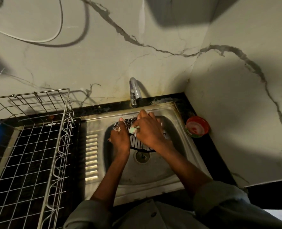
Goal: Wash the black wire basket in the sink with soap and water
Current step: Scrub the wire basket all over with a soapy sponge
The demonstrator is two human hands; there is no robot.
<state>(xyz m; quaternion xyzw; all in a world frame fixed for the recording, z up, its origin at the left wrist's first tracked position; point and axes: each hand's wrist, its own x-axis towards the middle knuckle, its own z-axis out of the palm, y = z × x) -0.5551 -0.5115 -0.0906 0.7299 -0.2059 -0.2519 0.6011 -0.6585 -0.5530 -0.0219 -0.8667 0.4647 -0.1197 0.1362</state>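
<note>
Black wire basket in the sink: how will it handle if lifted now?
The black wire basket is probably stiff and light, being open thin wire. Likely slippery: white suds coat the left hand gripping it. The right hand scrubs with a soapy pad.

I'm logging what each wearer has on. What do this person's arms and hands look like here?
Both forearms are bare, with grey-green shirt sleeves rolled to the elbows. The left hand and right hand wear no gloves; no rings or watch show. White soap suds cling to the fingers.

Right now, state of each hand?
Left hand: closed on the left side of the black wire basket, soapy.
Right hand: fingers closed on a foamy scrubber, pressed against the basket.
</note>
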